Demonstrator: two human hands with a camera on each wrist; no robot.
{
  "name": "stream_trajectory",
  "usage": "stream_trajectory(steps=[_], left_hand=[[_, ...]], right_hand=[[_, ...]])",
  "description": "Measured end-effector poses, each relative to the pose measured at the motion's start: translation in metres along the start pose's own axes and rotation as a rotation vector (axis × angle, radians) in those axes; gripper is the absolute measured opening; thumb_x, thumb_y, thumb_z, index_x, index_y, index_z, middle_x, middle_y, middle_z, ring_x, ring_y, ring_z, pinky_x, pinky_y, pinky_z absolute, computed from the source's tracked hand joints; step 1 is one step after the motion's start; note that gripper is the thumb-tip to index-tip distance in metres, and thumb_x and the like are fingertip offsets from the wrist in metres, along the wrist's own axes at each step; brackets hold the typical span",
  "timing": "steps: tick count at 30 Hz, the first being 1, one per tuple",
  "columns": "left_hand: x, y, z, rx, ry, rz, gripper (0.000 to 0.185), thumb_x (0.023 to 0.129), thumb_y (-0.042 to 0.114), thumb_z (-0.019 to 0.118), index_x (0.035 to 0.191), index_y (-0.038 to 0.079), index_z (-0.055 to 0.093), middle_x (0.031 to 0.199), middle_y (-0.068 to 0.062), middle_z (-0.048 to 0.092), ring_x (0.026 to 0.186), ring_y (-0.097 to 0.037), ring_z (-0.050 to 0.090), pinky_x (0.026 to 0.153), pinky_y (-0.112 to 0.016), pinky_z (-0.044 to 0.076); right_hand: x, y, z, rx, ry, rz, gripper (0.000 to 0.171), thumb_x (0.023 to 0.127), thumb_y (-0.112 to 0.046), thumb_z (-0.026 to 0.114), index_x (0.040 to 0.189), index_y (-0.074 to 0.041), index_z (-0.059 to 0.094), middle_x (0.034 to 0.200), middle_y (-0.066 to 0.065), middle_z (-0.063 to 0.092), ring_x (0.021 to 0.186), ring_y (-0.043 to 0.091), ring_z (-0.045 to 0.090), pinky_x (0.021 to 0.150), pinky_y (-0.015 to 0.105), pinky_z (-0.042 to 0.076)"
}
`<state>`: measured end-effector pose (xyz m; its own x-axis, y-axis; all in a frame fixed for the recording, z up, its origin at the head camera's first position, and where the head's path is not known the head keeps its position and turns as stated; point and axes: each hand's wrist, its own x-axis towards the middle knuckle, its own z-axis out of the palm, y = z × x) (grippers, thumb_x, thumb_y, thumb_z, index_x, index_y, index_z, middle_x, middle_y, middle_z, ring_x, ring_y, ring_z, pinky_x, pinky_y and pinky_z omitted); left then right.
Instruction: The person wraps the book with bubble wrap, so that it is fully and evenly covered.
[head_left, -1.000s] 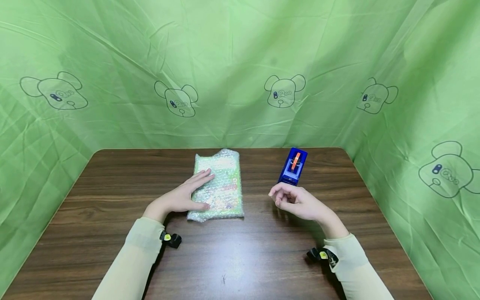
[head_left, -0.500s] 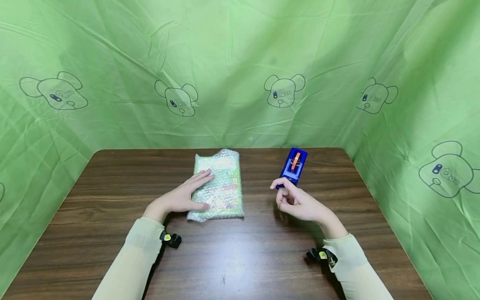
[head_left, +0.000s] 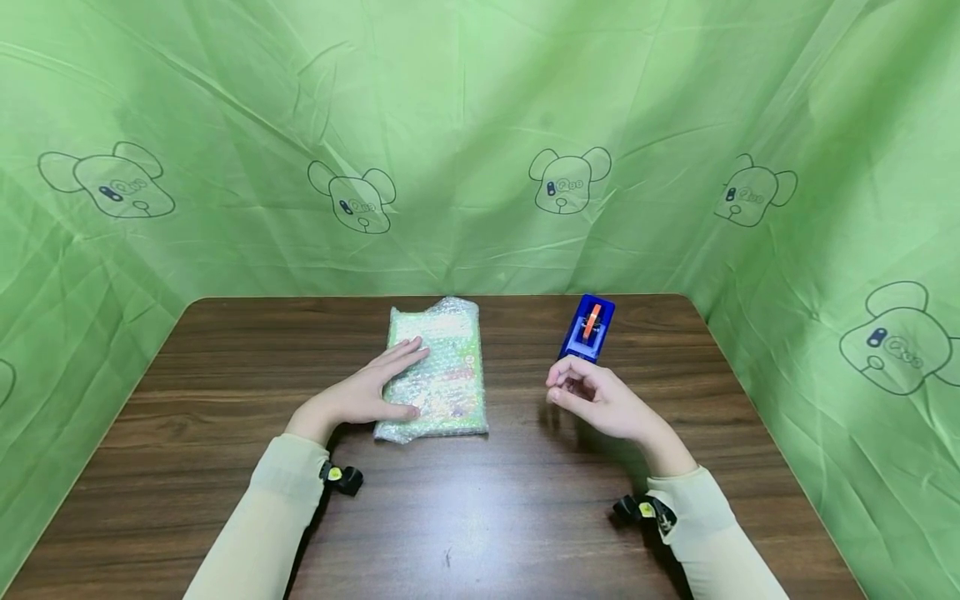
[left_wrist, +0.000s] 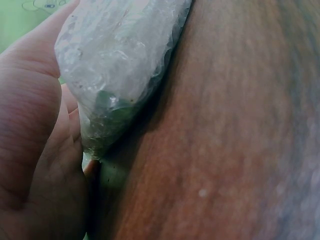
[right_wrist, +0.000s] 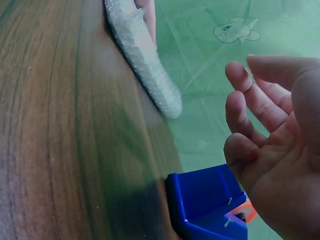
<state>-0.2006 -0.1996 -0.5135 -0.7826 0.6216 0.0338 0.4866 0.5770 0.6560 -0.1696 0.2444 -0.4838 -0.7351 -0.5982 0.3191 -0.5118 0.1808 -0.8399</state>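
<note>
A flat package wrapped in bubble wrap (head_left: 450,367), with a colourful green and white face showing through, lies on the table left of centre. My left hand (head_left: 363,392) rests on its left side, fingers spread and fairly straight; the left wrist view has the package's crumpled wrap (left_wrist: 120,55) beside the thumb. At the right, my right hand (head_left: 600,400) hovers over the table with loosely bent fingers, and I see nothing held in it. Just beyond that hand is a blue tape dispenser (head_left: 577,340) with an orange wheel; its near end is partly hidden by the hand in the head view.
The brown wood-grain table (head_left: 420,533) has its far edge close behind the package and dispenser. Green fabric (head_left: 465,125) printed with mouse-like outlines surrounds the back and sides. A small black camera sits at each wrist.
My right index finger first stretches out toward the dispenser's near end, then bends back toward the thumb. The left hand, the package and the dispenser stay where they were.
</note>
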Motion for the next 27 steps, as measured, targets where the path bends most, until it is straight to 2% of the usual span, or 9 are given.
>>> stream_trajectory(steps=[6, 11, 17, 22, 27], left_hand=[[0.0, 0.002, -0.002, -0.01, -0.002, 0.0, 0.102, 0.093, 0.045, 0.086, 0.174, 0.015, 0.031, 0.183, -0.011, 0.014, 0.169, -0.037, 0.007, 0.13, -0.071, 0.014], [0.0, 0.004, -0.002, -0.017, -0.01, -0.02, 0.103, 0.092, 0.044, 0.087, 0.175, 0.018, 0.03, 0.184, -0.007, 0.013, 0.169, -0.033, 0.006, 0.131, -0.067, 0.013], [0.0, 0.003, -0.002, -0.018, -0.008, -0.021, 0.104, 0.091, 0.043, 0.088, 0.175, 0.019, 0.03, 0.184, -0.005, 0.012, 0.169, -0.031, 0.005, 0.132, -0.066, 0.013], [-0.001, 0.002, -0.002, -0.008, -0.005, -0.015, 0.104, 0.092, 0.046, 0.087, 0.175, 0.019, 0.03, 0.184, -0.006, 0.012, 0.169, -0.033, 0.005, 0.131, -0.068, 0.013], [0.0, 0.0, -0.001, -0.008, -0.011, -0.017, 0.104, 0.092, 0.047, 0.086, 0.175, 0.021, 0.029, 0.184, -0.003, 0.01, 0.17, -0.03, 0.004, 0.132, -0.066, 0.013]], right_hand=[[0.0, -0.014, -0.002, -0.013, 0.031, -0.039, 0.018, 0.106, 0.008, 0.064, 0.115, -0.007, 0.068, 0.095, 0.004, 0.072, 0.085, 0.011, 0.068, 0.071, 0.028, 0.059], [0.001, -0.022, -0.003, -0.024, 0.06, -0.045, 0.018, 0.108, 0.007, 0.06, 0.114, -0.007, 0.07, 0.092, 0.0, 0.07, 0.084, 0.01, 0.068, 0.07, 0.028, 0.059], [0.005, -0.026, -0.001, -0.068, 0.092, -0.02, 0.013, 0.108, 0.004, 0.062, 0.111, -0.006, 0.07, 0.085, 0.008, 0.068, 0.074, 0.013, 0.064, 0.063, 0.029, 0.055], [0.009, -0.027, 0.002, -0.134, 0.106, 0.028, 0.011, 0.109, -0.002, 0.064, 0.112, -0.011, 0.071, 0.085, 0.015, 0.066, 0.07, 0.015, 0.06, 0.061, 0.026, 0.05], [0.017, -0.024, 0.005, -0.187, 0.101, 0.037, 0.011, 0.11, -0.007, 0.065, 0.113, -0.015, 0.073, 0.085, 0.007, 0.065, 0.069, 0.012, 0.055, 0.061, 0.026, 0.047]])
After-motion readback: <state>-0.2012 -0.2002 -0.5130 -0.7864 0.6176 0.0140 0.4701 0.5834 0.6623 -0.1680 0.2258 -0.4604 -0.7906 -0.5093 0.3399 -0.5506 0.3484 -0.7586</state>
